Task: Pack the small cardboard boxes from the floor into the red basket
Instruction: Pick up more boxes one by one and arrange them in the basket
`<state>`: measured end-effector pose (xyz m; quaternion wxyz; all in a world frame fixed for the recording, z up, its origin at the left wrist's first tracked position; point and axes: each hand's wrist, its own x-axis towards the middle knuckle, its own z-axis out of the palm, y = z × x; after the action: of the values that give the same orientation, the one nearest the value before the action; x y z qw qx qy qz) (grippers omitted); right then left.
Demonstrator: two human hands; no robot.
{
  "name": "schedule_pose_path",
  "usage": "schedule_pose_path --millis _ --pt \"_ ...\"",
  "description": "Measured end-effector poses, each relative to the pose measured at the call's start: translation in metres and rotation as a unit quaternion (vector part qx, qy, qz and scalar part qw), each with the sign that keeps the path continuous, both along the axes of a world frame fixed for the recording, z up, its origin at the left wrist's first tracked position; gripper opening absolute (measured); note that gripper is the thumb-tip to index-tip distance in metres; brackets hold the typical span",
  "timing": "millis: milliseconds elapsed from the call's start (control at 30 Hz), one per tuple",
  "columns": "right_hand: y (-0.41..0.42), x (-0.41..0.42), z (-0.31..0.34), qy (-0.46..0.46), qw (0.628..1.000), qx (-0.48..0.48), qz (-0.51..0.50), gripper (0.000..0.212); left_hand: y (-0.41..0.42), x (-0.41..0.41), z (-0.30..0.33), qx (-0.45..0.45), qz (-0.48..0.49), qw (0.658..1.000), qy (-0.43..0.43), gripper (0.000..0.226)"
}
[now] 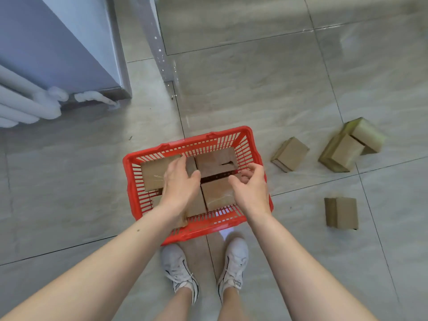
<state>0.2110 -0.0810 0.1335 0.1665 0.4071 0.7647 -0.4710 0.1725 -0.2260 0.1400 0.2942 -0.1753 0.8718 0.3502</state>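
You stood over the red basket, which sat on the grey tiled floor just in front of your white sneakers. Both of your bare arms reached down into it. Your left hand lay palm down with the fingers spread and loosely curved over the boxes inside, and whether it actually gripped one could not be told. Your right hand hovered above the basket's right side, fingers curled and partly apart, with nothing in it.

Inside the basket several small cardboard boxes were packed close together: one at the far left, one at the far right with a torn spot on top, and one nearer you under your right hand, with a dark gap between the last two.

Four more small cardboard boxes remained on the floor to your right: one just beside the basket, two leaning against each other farther out, and one lying alone nearer to you.

At the upper left stood a blue-grey cabinet with white pipes at its base.
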Motion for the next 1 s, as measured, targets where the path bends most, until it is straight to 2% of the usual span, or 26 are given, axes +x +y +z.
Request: schedule_pose_path --millis 300,500,633,1000 --pt "0.121 0.051 0.007 -0.01 0.996 0.008 -0.091 0.059 0.118 0.029 0.014 0.01 -0.077 0.997 0.006 0.059" --pt "0.227 0.077 0.012 -0.013 0.994 0.005 -0.106 0.058 0.224 0.049 0.019 0.039 -0.08 0.996 -0.015 0.041" --pt "0.296 0.088 0.013 -0.012 0.993 0.017 -0.119 0.057 0.293 0.062 0.019 0.039 -0.089 0.995 0.0 0.054" --pt "0.411 0.066 -0.002 -0.018 0.986 0.017 -0.163 0.058 0.408 0.03 -0.001 0.048 -0.128 0.991 -0.002 0.055"
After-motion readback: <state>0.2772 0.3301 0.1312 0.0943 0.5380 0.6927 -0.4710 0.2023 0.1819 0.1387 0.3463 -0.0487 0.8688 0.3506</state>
